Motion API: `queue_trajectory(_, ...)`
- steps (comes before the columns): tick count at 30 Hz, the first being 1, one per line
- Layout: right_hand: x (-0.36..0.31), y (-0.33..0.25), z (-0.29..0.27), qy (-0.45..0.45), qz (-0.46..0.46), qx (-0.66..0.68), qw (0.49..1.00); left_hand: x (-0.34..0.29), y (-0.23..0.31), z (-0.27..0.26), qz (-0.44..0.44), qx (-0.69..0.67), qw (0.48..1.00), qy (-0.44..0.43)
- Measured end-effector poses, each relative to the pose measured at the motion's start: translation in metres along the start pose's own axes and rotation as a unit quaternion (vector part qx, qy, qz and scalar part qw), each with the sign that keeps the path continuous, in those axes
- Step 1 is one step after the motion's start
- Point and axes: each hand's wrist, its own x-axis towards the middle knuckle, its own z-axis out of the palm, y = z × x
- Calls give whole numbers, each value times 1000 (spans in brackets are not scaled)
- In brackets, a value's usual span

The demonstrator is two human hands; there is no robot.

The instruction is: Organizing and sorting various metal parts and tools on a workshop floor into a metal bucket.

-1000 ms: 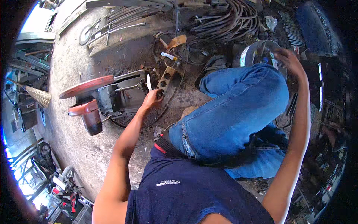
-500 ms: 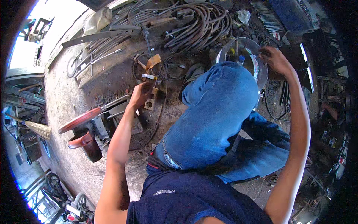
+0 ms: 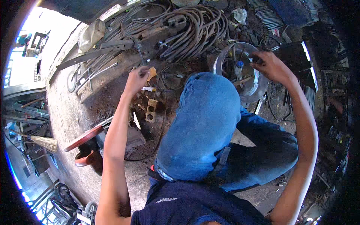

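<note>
My left hand (image 3: 136, 80) is raised over the ground at the far left, its fingers curled with a gap between them. It overlaps a torn brown sheet (image 3: 152, 73); I see no hold on it. Just below lie a small white-and-yellow tube (image 3: 149, 89) and a beige socket block (image 3: 151, 110). My right hand (image 3: 273, 66) has bent, parted fingers over the rim of a clear round tub (image 3: 250, 91); whether they touch it cannot be made out. Inside the tub stand a blue-capped bottle (image 3: 239, 69) and some thin sticks.
Coiled hoses (image 3: 198, 32) and metal bars (image 3: 92, 56) lie beyond my hands. A cut-off machine with a red guard (image 3: 84, 138) sits left of my bent knee (image 3: 202, 116). Farther left is a straw broom (image 3: 43, 142). Metal rods (image 3: 264, 15) are stacked at the far right.
My left hand has moved away from me, from beside the tube up to the brown sheet. My right fingers have moved left over the tub's rim. My raised knee has shifted nearer and left.
</note>
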Motion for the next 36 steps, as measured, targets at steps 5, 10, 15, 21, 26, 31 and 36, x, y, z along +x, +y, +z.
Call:
queue_trajectory(5, 10, 8, 14, -93, 73, 47, 992, 21, -5, 17, -31, -12, 999, -28)
queue_trajectory(10, 7, 33, 39, -72, 49, 21, 996, 48, -13, 45, -17, -11, 999, -43)
queue_trajectory(15, 20, 31, 44, -115, 51, 54, 991, 66, -10, 58, -79, 3, 994, -69)
queue_trajectory(21, 26, 34, 59, -128, 37, 29, 991, 89, -12, 67, -42, -2, 995, -92)
queue_trajectory(26, 49, 48, 68, -182, 20, -4, 983, 111, 25, 31, 5, 39, 997, -73)
queue_trajectory(31, 67, 46, 44, -154, 5, -25, 988, 133, 102, -32, 14, 97, 994, -37)
queue_trajectory(36, 90, 80, 49, -156, -1, -112, 981, 156, 193, -66, 70, 115, 991, -22)
